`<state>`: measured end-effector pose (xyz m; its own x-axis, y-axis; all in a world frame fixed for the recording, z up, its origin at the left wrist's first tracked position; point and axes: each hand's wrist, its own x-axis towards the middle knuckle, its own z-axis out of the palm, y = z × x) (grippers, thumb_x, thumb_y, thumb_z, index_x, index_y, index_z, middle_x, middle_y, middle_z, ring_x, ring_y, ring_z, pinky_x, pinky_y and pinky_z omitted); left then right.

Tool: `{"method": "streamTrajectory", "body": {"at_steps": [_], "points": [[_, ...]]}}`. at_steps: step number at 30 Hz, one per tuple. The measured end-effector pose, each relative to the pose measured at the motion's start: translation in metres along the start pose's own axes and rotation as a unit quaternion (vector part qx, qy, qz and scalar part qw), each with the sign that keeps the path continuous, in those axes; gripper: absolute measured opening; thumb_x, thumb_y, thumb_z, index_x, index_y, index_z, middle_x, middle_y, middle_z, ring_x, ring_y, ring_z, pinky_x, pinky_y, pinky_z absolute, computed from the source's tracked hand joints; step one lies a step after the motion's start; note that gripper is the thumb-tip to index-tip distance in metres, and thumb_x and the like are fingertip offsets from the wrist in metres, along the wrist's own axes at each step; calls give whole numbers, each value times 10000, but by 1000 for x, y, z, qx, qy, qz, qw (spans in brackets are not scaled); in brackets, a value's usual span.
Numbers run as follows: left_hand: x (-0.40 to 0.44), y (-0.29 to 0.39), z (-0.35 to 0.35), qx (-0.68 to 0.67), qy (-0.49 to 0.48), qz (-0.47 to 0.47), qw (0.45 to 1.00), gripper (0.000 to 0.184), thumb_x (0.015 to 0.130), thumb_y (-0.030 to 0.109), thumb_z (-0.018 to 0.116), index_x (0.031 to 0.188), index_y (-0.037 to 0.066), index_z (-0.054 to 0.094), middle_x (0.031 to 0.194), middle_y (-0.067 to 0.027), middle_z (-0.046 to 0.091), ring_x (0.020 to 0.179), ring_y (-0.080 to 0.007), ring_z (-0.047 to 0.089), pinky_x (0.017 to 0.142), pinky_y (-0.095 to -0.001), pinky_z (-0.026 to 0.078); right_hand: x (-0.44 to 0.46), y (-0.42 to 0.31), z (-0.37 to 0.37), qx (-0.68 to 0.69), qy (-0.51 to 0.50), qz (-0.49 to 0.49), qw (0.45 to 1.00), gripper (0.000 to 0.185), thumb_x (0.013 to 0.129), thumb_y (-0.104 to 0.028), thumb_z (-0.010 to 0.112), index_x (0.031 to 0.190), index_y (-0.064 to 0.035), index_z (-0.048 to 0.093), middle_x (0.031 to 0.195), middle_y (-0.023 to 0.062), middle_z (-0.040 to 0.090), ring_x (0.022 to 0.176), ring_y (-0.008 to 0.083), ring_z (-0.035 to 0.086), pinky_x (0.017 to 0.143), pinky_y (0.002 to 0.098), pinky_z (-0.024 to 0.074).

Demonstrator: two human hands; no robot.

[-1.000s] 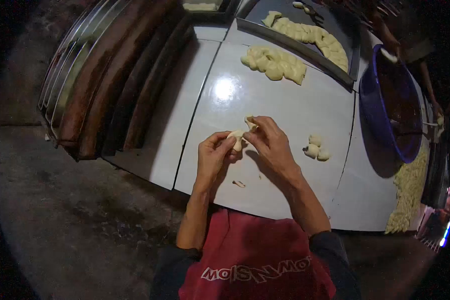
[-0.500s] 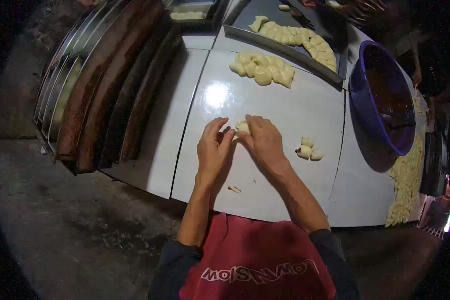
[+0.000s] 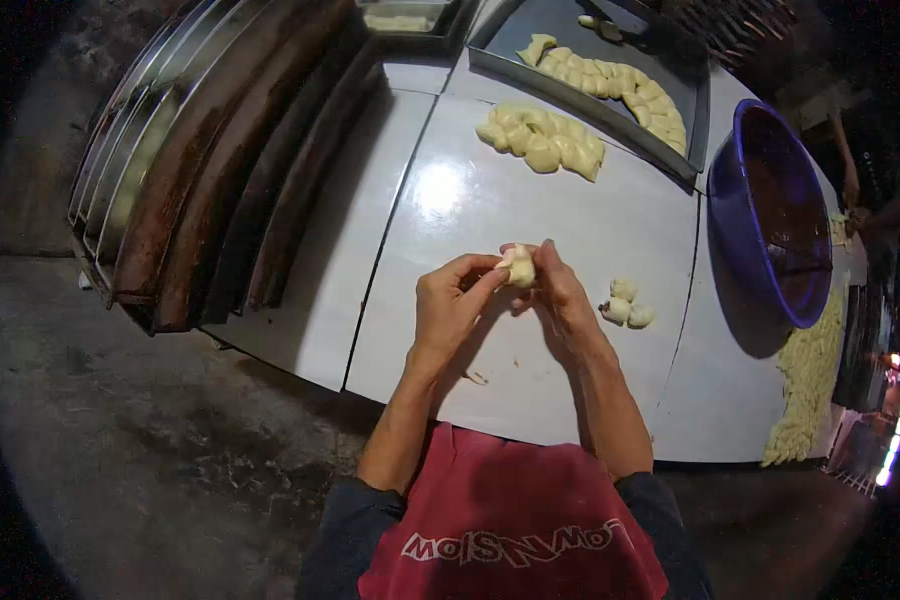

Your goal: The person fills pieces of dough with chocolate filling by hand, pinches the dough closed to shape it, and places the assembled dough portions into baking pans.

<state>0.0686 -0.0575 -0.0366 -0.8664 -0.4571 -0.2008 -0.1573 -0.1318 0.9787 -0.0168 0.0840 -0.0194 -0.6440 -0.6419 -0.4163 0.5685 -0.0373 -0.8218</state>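
Observation:
Between my two hands is a small piece of pale dough [image 3: 519,268], lifted just off the white tabletop. My left hand [image 3: 453,306] pinches its left side with thumb and fingertips. On the other side, the fingers of my right hand [image 3: 564,294] are curled against the dough, partly hidden from me. A small cluster of dough pieces [image 3: 626,305] with a dark spot lies right of my right hand. Farther back, a lumpy row of dough pieces [image 3: 542,141] rests on the table.
A dark metal tray [image 3: 590,100] at the back holds more dough. The purple basin [image 3: 751,215] with dark brown contents stands at right, beside many small dough pieces [image 3: 805,385]. Stacked trays [image 3: 185,190] line the left side. Another person's arm [image 3: 846,160] shows at far right.
Both hands have raised the dough piece from the tabletop and turned it between the fingers. The view has shifted slightly, and the other person's hand near the back tray is gone from there.

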Motion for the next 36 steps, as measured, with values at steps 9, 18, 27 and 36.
{"method": "streamTrajectory", "body": {"at_steps": [9, 18, 27, 36], "points": [[-6, -2, -12, -158, 7, -129, 979, 266, 955, 209, 681, 1115, -3, 667, 909, -34, 668, 693, -79, 609, 627, -209, 508, -12, -4, 9, -104, -8, -43, 994, 267, 912, -146, 699, 1132, -31, 602, 936, 24, 616, 815, 103, 580, 708, 259, 497], [-12, 7, -18, -121, -44, -149, 980, 278, 864, 108, 741, 1058, -80, 670, 748, -71, 635, 620, -122, 600, 551, -264, 518, -16, -7, 11, -167, -32, -52, 984, 296, 938, -172, 660, 1186, -15, 622, 964, 31, 642, 844, 88, 587, 722, 237, 482], [-14, 6, -14, -205, -7, -161, 965, 244, 920, 172, 694, 1023, -41, 636, 834, -92, 659, 654, -145, 636, 582, -293, 558, -21, 0, 16, -29, -6, -26, 999, 310, 917, -257, 705, 1101, -24, 614, 907, 29, 621, 797, 88, 575, 655, 245, 496], [-18, 5, -17, -149, 50, -95, 983, 148, 889, 89, 738, 961, -30, 690, 832, -31, 673, 719, -78, 615, 612, -218, 513, -36, -19, 9, -177, -56, 19, 982, 189, 857, -163, 699, 922, -4, 620, 741, 8, 551, 661, 86, 536, 539, 268, 454]]}}
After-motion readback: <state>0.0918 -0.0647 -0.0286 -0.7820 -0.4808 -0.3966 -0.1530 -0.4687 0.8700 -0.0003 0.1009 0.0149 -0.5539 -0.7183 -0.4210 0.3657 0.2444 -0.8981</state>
